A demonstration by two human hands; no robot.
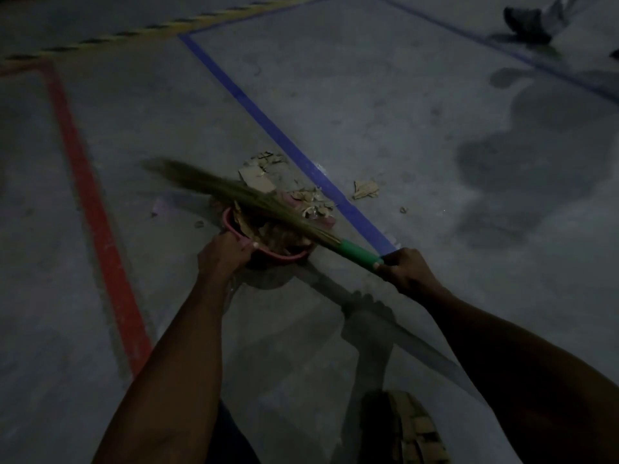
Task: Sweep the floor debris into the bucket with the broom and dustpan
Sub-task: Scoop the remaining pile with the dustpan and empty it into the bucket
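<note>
On the dim grey concrete floor (385, 105), cardboard scraps (313, 200) lie beside the blue tape line (294, 152). Your left hand (222, 254) grips the pink dustpan (268, 242); your right hand (407, 271) clasps the grass broom (254, 199). Keep the pan's lip flat and use short strokes.

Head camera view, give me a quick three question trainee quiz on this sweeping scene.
1. True or false: the right hand holds the broom by its green grip.
2. What does the left hand hold? A) the pink dustpan B) a bucket C) nothing
3. The loose scrap lying apart from the main debris pile sits on which side of the blue floor line?

Key: 1 true; 2 A; 3 the right side, away from the dustpan.
</note>
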